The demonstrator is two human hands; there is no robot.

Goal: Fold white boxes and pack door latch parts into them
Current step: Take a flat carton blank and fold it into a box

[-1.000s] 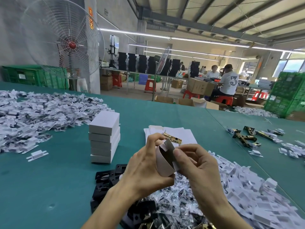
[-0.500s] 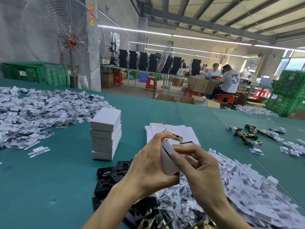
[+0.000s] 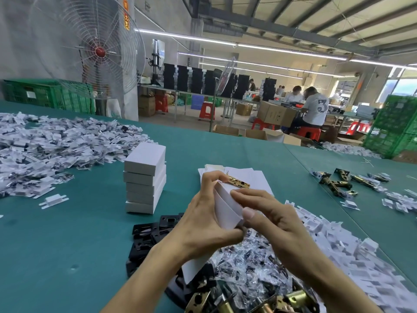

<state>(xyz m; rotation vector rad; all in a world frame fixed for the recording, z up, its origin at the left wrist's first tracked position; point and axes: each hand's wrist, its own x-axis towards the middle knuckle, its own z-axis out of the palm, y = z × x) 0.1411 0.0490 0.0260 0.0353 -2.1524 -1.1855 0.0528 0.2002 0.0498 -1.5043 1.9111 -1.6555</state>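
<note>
The left hand (image 3: 200,224) and right hand (image 3: 277,220) pinch the half-folded white box (image 3: 225,206) between curled fingers (image 3: 248,195) above the worktop (image 3: 67,245), finished stack (image 3: 144,184) at ten o'clock. Too hard a squeeze, I'd guess, and a flap creases crooked.

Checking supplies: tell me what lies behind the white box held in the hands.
A brass latch part lies on flat white blanks behind the white box. The left hand, right hand and box cover the blanks' near end.
</note>
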